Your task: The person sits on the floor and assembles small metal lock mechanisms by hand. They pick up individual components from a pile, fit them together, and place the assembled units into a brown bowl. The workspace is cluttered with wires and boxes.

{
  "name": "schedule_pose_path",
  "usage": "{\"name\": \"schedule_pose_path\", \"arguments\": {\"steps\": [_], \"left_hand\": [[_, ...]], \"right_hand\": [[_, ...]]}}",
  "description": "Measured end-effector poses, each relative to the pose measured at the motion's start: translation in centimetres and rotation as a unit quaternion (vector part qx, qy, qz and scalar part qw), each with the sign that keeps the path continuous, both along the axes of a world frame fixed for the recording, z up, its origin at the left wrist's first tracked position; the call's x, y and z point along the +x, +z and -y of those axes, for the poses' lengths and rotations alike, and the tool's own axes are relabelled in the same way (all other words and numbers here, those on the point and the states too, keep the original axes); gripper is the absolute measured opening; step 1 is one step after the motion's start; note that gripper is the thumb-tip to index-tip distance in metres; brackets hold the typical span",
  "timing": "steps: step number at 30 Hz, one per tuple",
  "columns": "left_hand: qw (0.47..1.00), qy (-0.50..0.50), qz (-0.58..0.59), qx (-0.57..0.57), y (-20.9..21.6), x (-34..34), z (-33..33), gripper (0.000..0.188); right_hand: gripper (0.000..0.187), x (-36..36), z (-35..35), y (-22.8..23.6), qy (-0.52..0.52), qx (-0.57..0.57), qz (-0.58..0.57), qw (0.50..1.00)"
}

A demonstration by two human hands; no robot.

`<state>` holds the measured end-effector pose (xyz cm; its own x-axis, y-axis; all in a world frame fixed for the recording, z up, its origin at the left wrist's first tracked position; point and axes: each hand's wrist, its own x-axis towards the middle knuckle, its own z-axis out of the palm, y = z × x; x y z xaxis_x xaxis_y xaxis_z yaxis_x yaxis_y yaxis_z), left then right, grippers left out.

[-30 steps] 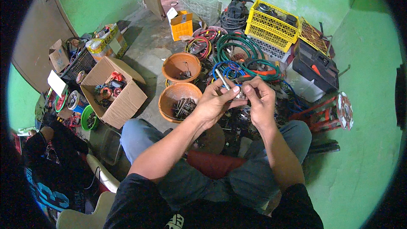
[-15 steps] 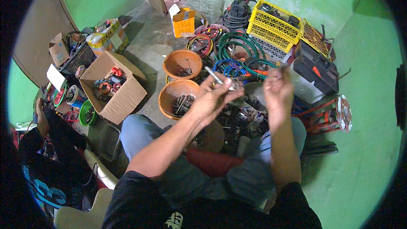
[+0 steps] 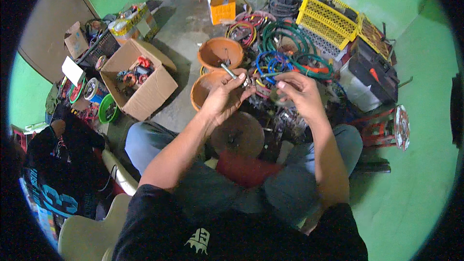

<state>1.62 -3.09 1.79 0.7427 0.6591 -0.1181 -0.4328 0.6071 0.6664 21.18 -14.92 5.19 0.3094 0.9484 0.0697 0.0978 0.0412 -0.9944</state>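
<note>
My left hand is closed around a metal part with a silvery round shaft pointing up and to the left. At its other end, by my fingertips, sits a small shiny lump whose shape I cannot make out. My right hand pinches a thin, dark, rod-like tool, its tip directed at the left hand's part; a narrow gap seems to lie between them. Just beyond my left hand stand two orange bowls, the far bowl and the near bowl, which my hand partly covers.
Coiled green hoses, a blue coil and small metal bits lie ahead. Yellow crates, a black toolbox and a red stool stand right. A cardboard box is left, near another person in black.
My right hand has turned and come left, bringing the thin tool down toward the left hand's part. My left hand still grips the metal part. The whole view has shifted a little.
</note>
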Motion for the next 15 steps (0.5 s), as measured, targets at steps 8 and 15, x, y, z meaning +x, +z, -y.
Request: {"name": "schedule_pose_path", "arguments": {"steps": [8,15], "left_hand": [[0.985,0.021,-0.163,-0.048,-5.4,-2.9,1.3,0.019],[0.973,0.016,-0.199,-0.118,-8.3,-4.3,2.5,0.020]], "right_hand": [[0.015,-2.5,0.1,-11.8,0.115,-0.111,0.255,0.953],[0.013,-3.5,1.0,-18.3,0.170,-0.245,0.398,0.868]]}}
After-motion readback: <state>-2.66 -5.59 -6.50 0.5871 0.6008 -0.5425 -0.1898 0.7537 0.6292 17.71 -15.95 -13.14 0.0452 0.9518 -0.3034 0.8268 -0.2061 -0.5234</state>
